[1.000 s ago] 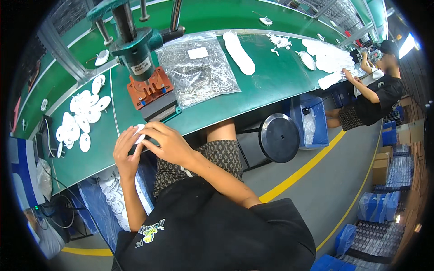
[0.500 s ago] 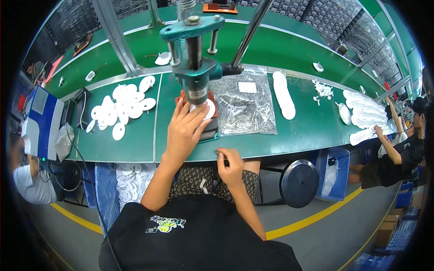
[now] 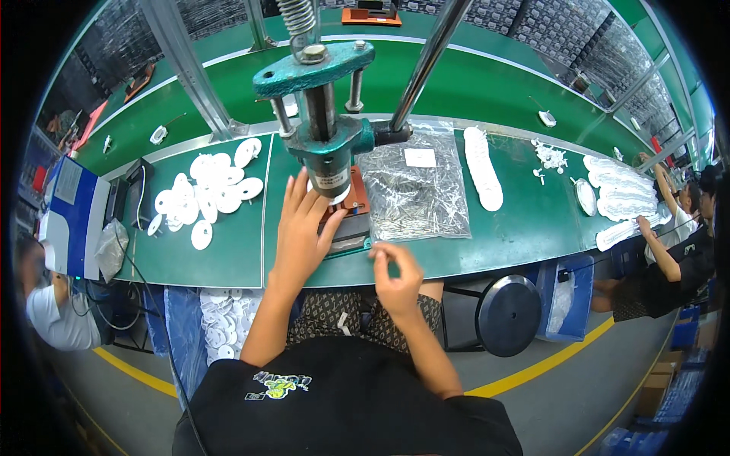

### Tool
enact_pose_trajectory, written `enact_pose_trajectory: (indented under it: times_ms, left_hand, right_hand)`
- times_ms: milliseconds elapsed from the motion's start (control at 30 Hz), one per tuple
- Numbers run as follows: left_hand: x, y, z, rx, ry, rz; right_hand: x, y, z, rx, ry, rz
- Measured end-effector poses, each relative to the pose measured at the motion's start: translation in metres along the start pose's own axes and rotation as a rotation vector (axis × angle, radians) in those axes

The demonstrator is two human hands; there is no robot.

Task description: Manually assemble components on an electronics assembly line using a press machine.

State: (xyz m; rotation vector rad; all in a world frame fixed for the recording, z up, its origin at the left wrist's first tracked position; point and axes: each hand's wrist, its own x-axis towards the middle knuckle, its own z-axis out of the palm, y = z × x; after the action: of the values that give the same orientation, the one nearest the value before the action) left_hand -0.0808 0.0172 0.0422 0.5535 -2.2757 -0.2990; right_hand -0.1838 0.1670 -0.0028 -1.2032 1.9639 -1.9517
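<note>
A green bench press with a steel rod and round head stands in front of me. Beneath its head, the rim of a white disc shows on an orange-red fixture. My left hand lies beside the press head, fingers stretched and thumb apart, close to the disc. Whether its fingertips touch the disc is hidden behind the press. Near the bench's front edge, my right hand is closed, thumb against curled fingers. Anything pinched there is too small to make out. A clear bag of thin metal pins lies right of the press.
Loose white discs are piled on the left. A row of overlapping discs and small white parts lie to the right. A green conveyor runs behind. A black stool and blue bin stand below. Another person works at right.
My left hand has shifted slightly left off the disc, which the press head now covers more. My right hand has moved a little to the right. The view has shifted somewhat.
</note>
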Motion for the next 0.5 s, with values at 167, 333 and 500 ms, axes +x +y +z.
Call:
enact_pose_trajectory:
  times_ms: [167,333,500]
  left_hand:
    - [0.009,0.012,-0.006,-0.17,-0.07,-0.111]
    - [0.007,0.005,0.015,-0.202,-0.003,-0.153]
    - [0.0,0.0,0.008,-0.271,0.068,-0.175]
  right_hand:
    - [0.123,-0.084,-0.02,-0.046,0.258,-0.667]
    - [0.235,-0.203,-0.01,0.233,0.256,-0.733]
    - [0.216,-0.186,-0.01,0.454,0.1,-0.835]
